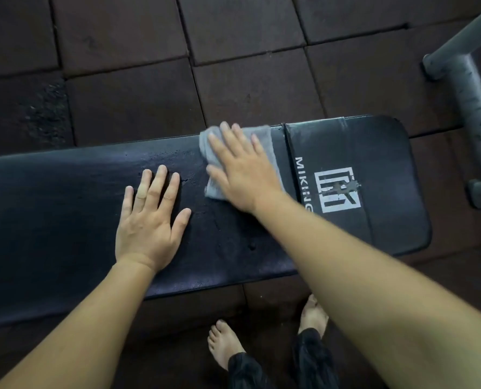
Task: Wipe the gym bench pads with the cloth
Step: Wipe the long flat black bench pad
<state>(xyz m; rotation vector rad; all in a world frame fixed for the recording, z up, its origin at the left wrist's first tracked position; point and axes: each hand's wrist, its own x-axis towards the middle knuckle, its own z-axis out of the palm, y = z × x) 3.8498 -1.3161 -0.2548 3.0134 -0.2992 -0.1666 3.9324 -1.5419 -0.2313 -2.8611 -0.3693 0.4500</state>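
Now R hand (242,175) presses cloth (264,138) on bench pad (65,209), L hand (146,228) beside.

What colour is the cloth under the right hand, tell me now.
Grey, plain with no pattern; the head view shows the cloth flat under the right hand.

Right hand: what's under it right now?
The right hand lies flat, fingers straight, on the grey cloth, which lies on the long bench pad beside the logo pad. The cloth's middle and the pad surface below it are covered, so unseen.
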